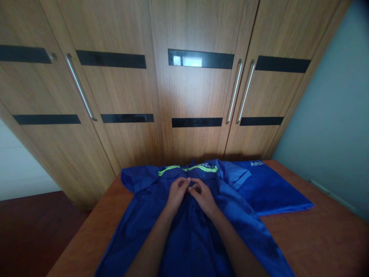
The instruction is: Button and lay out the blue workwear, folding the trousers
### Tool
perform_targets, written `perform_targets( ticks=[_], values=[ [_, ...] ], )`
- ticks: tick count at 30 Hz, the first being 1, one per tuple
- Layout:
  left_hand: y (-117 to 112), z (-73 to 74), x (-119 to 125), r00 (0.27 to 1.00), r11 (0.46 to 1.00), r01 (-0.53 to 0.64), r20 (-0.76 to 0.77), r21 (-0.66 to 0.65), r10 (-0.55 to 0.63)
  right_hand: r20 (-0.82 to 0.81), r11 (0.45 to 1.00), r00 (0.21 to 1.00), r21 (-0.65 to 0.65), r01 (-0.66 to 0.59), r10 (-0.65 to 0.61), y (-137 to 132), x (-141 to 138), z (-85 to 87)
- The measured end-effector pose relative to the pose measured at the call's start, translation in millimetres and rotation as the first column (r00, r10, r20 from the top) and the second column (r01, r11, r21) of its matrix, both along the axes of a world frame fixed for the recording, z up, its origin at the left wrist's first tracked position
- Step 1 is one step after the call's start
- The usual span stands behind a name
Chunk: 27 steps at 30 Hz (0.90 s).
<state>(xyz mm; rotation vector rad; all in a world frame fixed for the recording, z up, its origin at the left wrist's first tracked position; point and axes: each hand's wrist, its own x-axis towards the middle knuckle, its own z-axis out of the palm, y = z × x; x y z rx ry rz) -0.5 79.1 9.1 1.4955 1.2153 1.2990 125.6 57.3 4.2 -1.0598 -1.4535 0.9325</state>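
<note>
A dark blue short-sleeved work shirt (pixel 144 219) lies spread front up, with a yellow-green stripe across its chest. My left hand (pixel 177 192) and my right hand (pixel 202 195) meet at the shirt's centre front, just below the stripe. Both are closed, their fingertips pinching the front edge and nearly touching one another. Whatever small part of the shirt sits between the fingertips, such as a button, is hidden. My forearms cover some of the lower front.
The shirt rests on a reddish-brown wooden table (pixel 305 246). Partly under its right sleeve lies a folded bright blue fabric piece (pixel 273 192) with white lettering. Behind the table stands a wooden wardrobe (pixel 196 92) with metal handles. A pale wall (pixel 334 127) rises on the right.
</note>
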Motion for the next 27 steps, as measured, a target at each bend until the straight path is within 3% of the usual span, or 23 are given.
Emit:
perform_targets(
  ticks=[2,6,13,19,24,27],
  values=[
    [0.1,-1.9,0.7,1.000,1.000,0.005,0.017,-0.019,-0.005,0.091,0.999,0.995,0.048,0.025,-0.030,-0.3,1.9,1.8],
    [1.5,-6.4,3.3,1.000,0.999,0.022,0.006,-0.025,-0.022,0.229,0.972,0.952,0.168,0.166,-0.202,1.9,8.8,3.6],
    [2.1,-7.2,6.2,0.997,0.999,0.030,-0.075,0.031,-0.028,0.395,0.931,0.848,0.241,0.275,-0.353,1.7,17.0,3.3],
    [-1.2,-4.9,7.6,0.985,0.996,0.029,-0.171,0.085,-0.014,0.162,0.951,0.938,0.014,0.308,-0.306,10.9,17.4,-2.5],
    [-4.7,-4.9,7.9,0.954,0.988,-0.028,-0.293,0.153,0.072,0.118,0.962,0.967,-0.127,0.242,-0.227,14.4,13.4,-8.8],
    [-8.4,-4.0,8.3,0.927,0.981,-0.019,-0.363,0.192,0.089,0.145,0.962,0.965,-0.134,0.239,-0.220,11.0,15.8,-6.5]
  ],
)
